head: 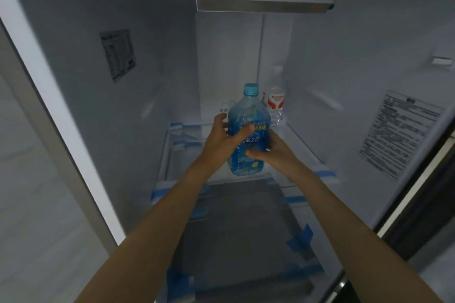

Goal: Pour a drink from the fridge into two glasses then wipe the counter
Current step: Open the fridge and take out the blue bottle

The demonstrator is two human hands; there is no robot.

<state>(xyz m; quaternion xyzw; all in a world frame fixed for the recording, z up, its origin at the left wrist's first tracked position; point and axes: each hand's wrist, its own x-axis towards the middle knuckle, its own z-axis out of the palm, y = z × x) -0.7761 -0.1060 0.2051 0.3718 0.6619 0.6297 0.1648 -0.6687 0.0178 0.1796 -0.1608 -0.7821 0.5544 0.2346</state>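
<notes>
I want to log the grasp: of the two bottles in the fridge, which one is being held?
The blue bottle with the blue cap, gripped by both hands, left and right. The clear bottle stands untouched behind it.

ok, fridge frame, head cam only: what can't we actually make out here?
- Blue bottle: fill level unclear; tinted plastic, label and both hands cover it.
- Left hand, right hand: fingers hidden behind the bottle.
- Clear bottle behind: lower left part hidden by the blue bottle; label blurred.
- Wall stickers: print too small.
- Glasses, counter: outside the frame.
</notes>
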